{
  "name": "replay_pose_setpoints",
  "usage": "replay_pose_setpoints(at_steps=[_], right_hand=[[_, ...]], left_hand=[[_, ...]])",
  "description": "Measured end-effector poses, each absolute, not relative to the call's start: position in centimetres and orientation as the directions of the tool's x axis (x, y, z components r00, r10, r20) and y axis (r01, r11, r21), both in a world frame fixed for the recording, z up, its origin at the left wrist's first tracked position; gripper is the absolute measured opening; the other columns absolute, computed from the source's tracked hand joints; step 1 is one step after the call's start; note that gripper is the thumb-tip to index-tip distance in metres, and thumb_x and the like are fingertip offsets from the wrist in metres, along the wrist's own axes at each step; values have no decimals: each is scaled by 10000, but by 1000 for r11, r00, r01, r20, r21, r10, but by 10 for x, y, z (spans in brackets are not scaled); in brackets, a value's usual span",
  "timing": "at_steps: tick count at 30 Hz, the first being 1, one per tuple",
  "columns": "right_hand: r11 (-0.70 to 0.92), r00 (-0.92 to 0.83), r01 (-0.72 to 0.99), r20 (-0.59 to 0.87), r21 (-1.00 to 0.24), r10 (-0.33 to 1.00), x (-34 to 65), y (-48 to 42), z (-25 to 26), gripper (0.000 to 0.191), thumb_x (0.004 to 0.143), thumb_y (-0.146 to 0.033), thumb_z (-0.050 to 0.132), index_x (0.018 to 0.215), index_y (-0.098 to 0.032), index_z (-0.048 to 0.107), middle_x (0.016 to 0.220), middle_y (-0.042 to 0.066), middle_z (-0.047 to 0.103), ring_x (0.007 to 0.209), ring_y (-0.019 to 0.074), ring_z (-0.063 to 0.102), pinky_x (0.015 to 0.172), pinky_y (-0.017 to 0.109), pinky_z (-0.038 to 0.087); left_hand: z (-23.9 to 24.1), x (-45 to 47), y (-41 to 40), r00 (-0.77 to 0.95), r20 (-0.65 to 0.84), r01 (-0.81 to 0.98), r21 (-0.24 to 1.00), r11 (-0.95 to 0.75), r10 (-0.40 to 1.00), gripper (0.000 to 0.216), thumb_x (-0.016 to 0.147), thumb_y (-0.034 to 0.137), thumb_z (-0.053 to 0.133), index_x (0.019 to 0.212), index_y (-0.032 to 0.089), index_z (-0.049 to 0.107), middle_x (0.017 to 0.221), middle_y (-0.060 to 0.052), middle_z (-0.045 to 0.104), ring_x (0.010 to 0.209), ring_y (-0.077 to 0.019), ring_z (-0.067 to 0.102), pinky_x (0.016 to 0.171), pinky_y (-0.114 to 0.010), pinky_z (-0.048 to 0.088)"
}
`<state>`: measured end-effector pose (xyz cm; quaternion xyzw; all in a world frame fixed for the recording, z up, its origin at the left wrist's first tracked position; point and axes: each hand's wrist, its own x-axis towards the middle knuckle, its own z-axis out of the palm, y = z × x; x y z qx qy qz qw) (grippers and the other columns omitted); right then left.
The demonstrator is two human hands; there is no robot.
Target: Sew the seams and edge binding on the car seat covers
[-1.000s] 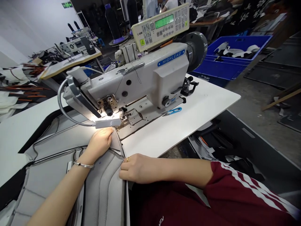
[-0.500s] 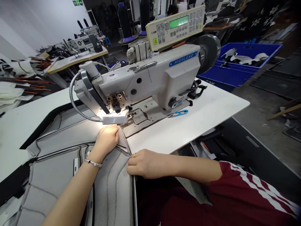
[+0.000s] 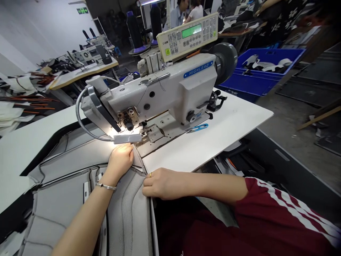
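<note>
A large grey sewn fabric panel (image 3: 137,213) with dark piped seams spreads over the left of the table, its upper edge running under the head of a sewing machine (image 3: 170,89). My left hand (image 3: 122,158), a bangle at its wrist, is closed on the panel just below the lit lamp bar (image 3: 128,138); its fingertips are partly hidden. Nearer my body, my right hand (image 3: 161,183), wearing a ring, pinches the panel's right edge. The needle area is mostly hidden behind the lamp. Blue thread snips (image 3: 198,128) lie beside the machine bed.
The white tabletop (image 3: 239,113) stretches right of the machine. A control box (image 3: 189,37) tops the machine, and thread cones (image 3: 135,32) stand behind. A blue crate (image 3: 250,83) holding fabric pieces is at the back right. People (image 3: 195,10) sit in the background.
The camera view has turned slightly, so the machine and table appear shifted left and the people behind show more. Both hands keep their holds on the panel, with hardly any movement.
</note>
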<state>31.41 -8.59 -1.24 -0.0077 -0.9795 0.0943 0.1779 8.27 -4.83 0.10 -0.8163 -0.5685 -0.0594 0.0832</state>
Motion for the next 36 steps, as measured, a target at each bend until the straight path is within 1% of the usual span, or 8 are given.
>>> replay_pose_setpoints(at_steps=[4, 8, 14, 17, 20, 25, 30, 36], right_hand=[[984, -938, -25, 344, -176, 38, 313, -87, -14, 101, 923, -113, 499, 848, -180, 513, 862, 15, 577, 715, 143, 458, 620, 277, 369], [982, -941, -33, 336, -188, 33, 312, -85, -15, 95, 933, -132, 501, 853, -184, 512, 846, 11, 578, 714, 141, 459, 615, 273, 370], [986, -944, -37, 330, -160, 18, 307, -78, -17, 96, 940, -163, 509, 847, -186, 507, 851, 9, 588, 720, 142, 485, 579, 276, 351], [991, -955, -33, 295, -132, 8, 303, -74, -16, 103, 942, -171, 509, 839, -184, 517, 849, 6, 597, 716, 143, 505, 564, 277, 346], [993, -967, -33, 257, -112, -3, 298, -70, -13, 94, 943, -162, 500, 861, -178, 542, 843, 7, 609, 741, 146, 543, 563, 278, 349], [997, -967, -64, 249, -41, -52, 290, -59, -9, 101, 938, -134, 494, 862, -171, 550, 837, 12, 621, 759, 147, 576, 557, 285, 344], [996, -929, -85, 360, 19, -86, 285, -45, -19, 130, 919, -114, 476, 815, -179, 518, 778, 0, 592, 709, 141, 566, 523, 280, 323], [992, -815, -37, 571, 117, -98, 276, -37, -41, 165, 867, -78, 485, 738, -179, 464, 705, -7, 539, 621, 129, 508, 545, 261, 347]], left_hand=[[-1, 83, -52, 307, 221, 952, -90, -294, 926, 264, 897, 206, 425, 897, 191, 689, 1025, -102, 668, 977, -278, 589, 883, -427, 476], [-2, 80, -51, 342, 219, 939, -70, -335, 914, 269, 893, 202, 423, 891, 201, 692, 945, -94, 670, 945, -250, 599, 899, -394, 486], [-3, 77, -41, 324, 187, 946, -60, -319, 927, 304, 916, 214, 383, 887, 159, 681, 938, -129, 697, 950, -280, 641, 876, -417, 510], [1, 77, -47, 301, 166, 953, -33, -300, 939, 306, 930, 252, 395, 944, 154, 685, 1001, -131, 707, 952, -288, 654, 845, -421, 522], [6, 74, -67, 377, 152, 922, 27, -385, 914, 328, 972, 317, 388, 1017, 173, 680, 1092, -122, 691, 976, -266, 653, 826, -399, 523], [1, 63, -93, 507, 243, 847, 37, -530, 827, 325, 951, 423, 526, 1145, 189, 642, 1147, -115, 667, 1029, -273, 631, 932, -466, 463], [-5, 55, -76, 499, 331, 837, 54, -544, 801, 295, 952, 445, 545, 1046, 189, 655, 1047, -93, 688, 967, -256, 640, 900, -444, 451], [-8, 41, -57, 455, 300, 864, 78, -497, 838, 365, 950, 544, 506, 953, 224, 681, 1023, -64, 724, 874, -248, 669, 738, -388, 462]])
